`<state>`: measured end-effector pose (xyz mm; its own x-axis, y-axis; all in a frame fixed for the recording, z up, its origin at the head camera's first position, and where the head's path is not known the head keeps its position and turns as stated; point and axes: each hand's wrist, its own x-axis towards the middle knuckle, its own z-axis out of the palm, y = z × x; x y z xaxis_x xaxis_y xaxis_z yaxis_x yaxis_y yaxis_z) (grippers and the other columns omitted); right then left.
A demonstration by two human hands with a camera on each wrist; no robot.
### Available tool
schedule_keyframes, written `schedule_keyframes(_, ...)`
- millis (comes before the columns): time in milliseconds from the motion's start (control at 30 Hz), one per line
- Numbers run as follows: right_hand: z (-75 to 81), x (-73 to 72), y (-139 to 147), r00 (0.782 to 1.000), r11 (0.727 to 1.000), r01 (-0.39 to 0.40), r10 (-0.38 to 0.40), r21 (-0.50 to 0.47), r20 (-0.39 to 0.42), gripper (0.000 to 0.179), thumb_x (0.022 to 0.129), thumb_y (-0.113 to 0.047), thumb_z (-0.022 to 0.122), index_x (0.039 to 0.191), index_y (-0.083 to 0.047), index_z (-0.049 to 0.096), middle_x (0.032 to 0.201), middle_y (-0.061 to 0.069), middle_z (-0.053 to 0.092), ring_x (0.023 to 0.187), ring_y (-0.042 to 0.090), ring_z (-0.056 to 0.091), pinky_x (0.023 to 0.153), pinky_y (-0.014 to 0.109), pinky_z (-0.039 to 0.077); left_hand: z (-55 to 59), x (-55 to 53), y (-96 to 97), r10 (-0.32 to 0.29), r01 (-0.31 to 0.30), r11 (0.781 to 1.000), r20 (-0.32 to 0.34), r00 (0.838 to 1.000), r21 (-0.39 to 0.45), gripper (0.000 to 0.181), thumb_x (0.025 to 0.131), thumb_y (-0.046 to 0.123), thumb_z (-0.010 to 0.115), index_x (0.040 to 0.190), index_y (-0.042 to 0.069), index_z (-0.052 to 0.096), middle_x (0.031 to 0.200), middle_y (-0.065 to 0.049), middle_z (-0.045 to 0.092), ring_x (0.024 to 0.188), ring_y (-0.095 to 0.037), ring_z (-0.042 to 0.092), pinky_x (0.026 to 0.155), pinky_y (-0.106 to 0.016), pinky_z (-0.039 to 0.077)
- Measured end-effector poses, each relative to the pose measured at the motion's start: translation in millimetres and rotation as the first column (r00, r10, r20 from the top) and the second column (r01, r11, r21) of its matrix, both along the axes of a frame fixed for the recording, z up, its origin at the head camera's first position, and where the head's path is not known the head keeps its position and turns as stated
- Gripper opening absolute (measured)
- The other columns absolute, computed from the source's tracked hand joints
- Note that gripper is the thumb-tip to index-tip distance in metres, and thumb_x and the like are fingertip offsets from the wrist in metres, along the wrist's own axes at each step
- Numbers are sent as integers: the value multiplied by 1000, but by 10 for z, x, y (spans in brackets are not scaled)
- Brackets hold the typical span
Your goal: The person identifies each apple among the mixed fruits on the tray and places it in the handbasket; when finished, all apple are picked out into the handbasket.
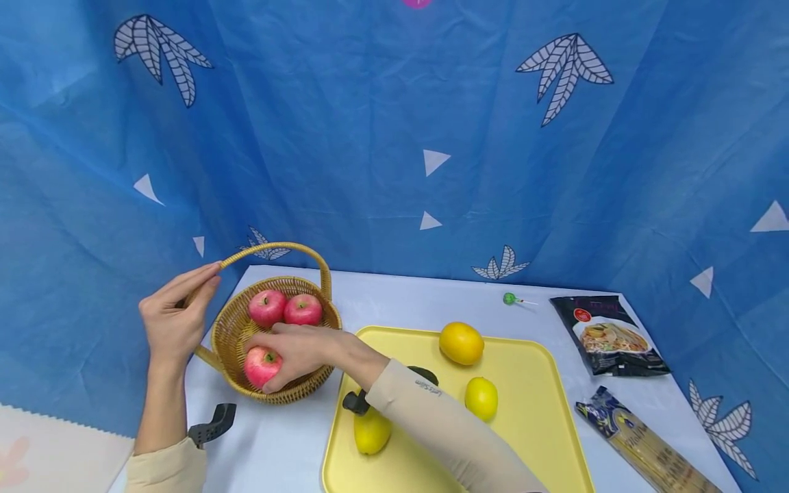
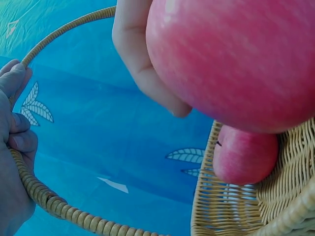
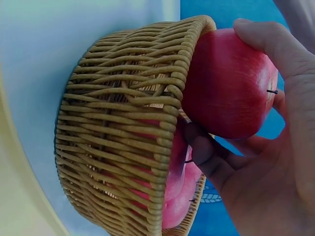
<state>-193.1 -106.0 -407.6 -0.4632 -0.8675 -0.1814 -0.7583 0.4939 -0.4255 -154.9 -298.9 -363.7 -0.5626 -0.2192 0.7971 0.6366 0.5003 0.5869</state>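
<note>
My left hand (image 1: 175,322) grips the arched handle (image 1: 290,245) of a woven wicker basket (image 1: 296,394) at its left side. In the head view, my right hand (image 1: 305,350) reaches over the basket's near right rim, holding a red apple (image 1: 257,371) between thumb and fingers. The right wrist view shows this apple (image 3: 226,83) right at the rim, stem toward the palm. Two more red apples, one at the back left (image 1: 267,308) and one beside it (image 1: 303,310), lie inside the basket. Part of the basket's floor is hidden by my right hand.
A yellow tray (image 1: 524,411) right of the basket bears an orange-yellow fruit (image 1: 461,343), a lemon (image 1: 481,398), another yellow fruit (image 1: 372,433) and a dark fruit (image 1: 425,374) half behind my sleeve. Farther right are a lollipop (image 1: 509,298), a black food packet (image 1: 616,335) and a noodle pack (image 1: 647,445).
</note>
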Motion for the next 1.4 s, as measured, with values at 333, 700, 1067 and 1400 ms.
schedule_keyframes(333, -33, -3, -124, 1000, 1000, -6, 6, -4, -18, 71, 80, -63, 75, 142, -53, 42, 125, -15, 43, 110, -5, 42, 88, 16, 45, 39, 28, 10, 4, -4, 1000, -8, 1000, 1, 25, 81, -22, 70, 103, -11, 75, 106, -13, 76, 98, -4, 72, 84, -13, 53)
schedule_keyframes(700, -103, 34, -183, 999, 998, 33, -31, 58, -36, 71, 80, -66, 73, 142, -59, 37, 130, -14, 43, 114, -1, 45, 88, 26, 49, 23, 27, 12, -6, 6, 1000, -6, 1000, 2, 24, 82, -22, 69, 103, -11, 75, 108, -15, 76, 100, -5, 72, 85, -14, 53)
schedule_keyframes(1067, -112, 39, -139, 996, 991, 60, -52, 117, -68, 74, 80, -67, 72, 145, -55, 39, 126, -17, 49, 111, -2, 44, 89, 28, 51, 27, 12, 15, -4, 4, 1000, -2, 1000, 3, 25, 81, -22, 69, 103, -11, 75, 107, -15, 76, 99, -5, 72, 85, -14, 53)
schedule_keyframes(1400, -234, 49, -180, 992, 991, 52, -36, 127, -124, 74, 84, -60, 72, 149, -52, 36, 132, -13, 46, 111, 0, 45, 89, 25, 51, 41, 26, 48, -4, 4, 1000, -5, 1000, 3, 22, 83, -20, 69, 102, -11, 75, 107, -16, 76, 100, -5, 72, 85, -14, 53)
